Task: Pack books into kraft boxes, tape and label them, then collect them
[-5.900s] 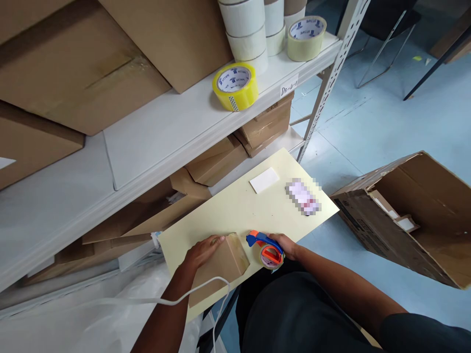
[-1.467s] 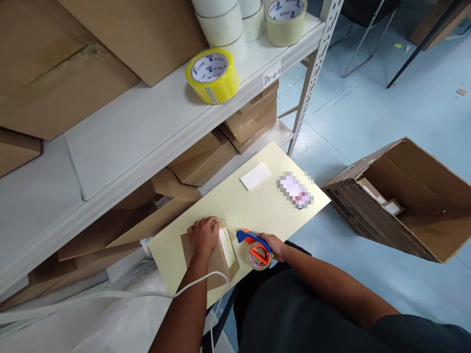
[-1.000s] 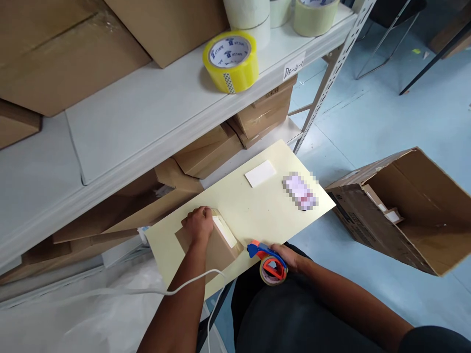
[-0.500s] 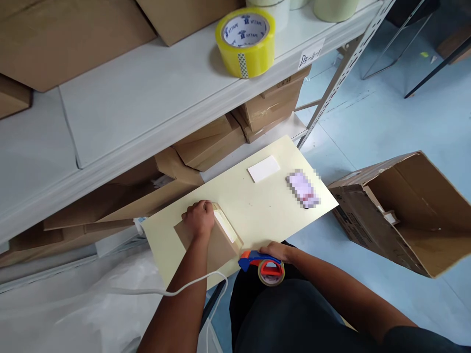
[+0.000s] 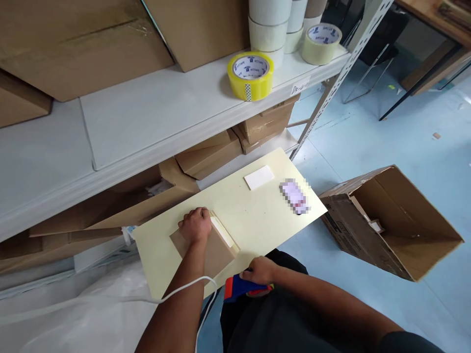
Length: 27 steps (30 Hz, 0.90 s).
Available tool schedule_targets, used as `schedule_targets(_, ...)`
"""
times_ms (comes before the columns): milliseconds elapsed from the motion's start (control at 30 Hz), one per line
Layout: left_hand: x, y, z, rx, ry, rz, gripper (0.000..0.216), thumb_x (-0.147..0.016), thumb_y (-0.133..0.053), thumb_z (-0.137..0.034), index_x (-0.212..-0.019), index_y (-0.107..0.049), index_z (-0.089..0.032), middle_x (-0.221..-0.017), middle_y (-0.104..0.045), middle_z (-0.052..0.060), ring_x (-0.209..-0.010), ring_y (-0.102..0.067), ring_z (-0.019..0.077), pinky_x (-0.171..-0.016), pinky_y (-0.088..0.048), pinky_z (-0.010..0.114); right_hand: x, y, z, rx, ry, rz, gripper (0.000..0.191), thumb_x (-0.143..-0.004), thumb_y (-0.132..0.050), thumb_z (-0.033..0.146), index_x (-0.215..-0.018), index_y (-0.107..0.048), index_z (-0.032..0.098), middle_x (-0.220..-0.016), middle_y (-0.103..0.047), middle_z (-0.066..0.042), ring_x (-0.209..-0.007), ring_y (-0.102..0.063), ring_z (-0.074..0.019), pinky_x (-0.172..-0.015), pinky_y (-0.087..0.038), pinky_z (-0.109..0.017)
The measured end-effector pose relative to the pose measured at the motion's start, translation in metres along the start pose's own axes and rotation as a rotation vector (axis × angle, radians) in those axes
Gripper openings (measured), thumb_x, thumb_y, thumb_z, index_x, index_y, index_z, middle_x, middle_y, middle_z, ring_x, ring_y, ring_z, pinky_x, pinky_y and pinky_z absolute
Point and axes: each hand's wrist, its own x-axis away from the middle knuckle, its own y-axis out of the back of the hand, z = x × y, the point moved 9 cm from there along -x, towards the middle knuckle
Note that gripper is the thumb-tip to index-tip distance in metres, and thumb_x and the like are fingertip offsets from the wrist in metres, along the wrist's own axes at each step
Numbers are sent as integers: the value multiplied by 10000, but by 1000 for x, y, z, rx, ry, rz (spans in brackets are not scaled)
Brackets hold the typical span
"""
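Observation:
My left hand [image 5: 196, 224] is closed over the far edge of a small brown cardboard box [image 5: 217, 257], which lies on a pale yellow board [image 5: 253, 215]. A white strip shows along the box's right-hand side; I cannot tell what it is. Just off the board's near edge, close to my body, my right hand [image 5: 262, 270] grips a blue and red tape dispenser [image 5: 238, 287]. The dispenser's roll is mostly hidden beneath the hand. Farther along the board lie a white card-like rectangle [image 5: 259, 177] and a pixelated, phone-shaped item [image 5: 295, 195].
Above the board runs a grey shelf [image 5: 158, 110] with a yellow tape roll [image 5: 250, 76], paler rolls [image 5: 321, 44] and cartons [image 5: 84, 44]. A large open carton [image 5: 368, 240] stands on the floor at right. A white cable [image 5: 176, 292] crosses my left forearm.
My right hand has turned and shifted left with the tape dispenser, whose roll is now mostly covered. The left hand stays on the box. My view has tilted up slightly.

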Motion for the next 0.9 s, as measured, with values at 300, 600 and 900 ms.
schedule_targets(300,3,4,0,8,0,41,469,-967,-339,-330,-1054,-765,-154,-1136,-750,170,-1077,-631,329,-871,-400,428,48,133,-40,191,-71,-386,203,-902,-561,283,-1033,-667,171,-987,-730,-94,-818,-634,-198,-664,-384,-277)
schedule_targets(600,13,10,24,132,40,51,476,-945,-351,-349,-1080,-770,-169,-1171,-754,169,-1116,-642,352,-954,-435,469,-11,147,-50,498,34,-589,316,-952,-456,138,-1221,-620,150,-1036,-715,-140,-938,-646,-251,-875,-482,-370)
schedule_targets(900,49,23,128,724,309,-255,494,-893,-334,-302,-1123,-746,-154,-1219,-751,117,-1190,-657,266,-1038,-496,371,21,129,-16,213,156,-724,473,-964,-505,237,-1433,-554,192,-1341,-643,-166,-1284,-562,-327,-1124,-433,-509)
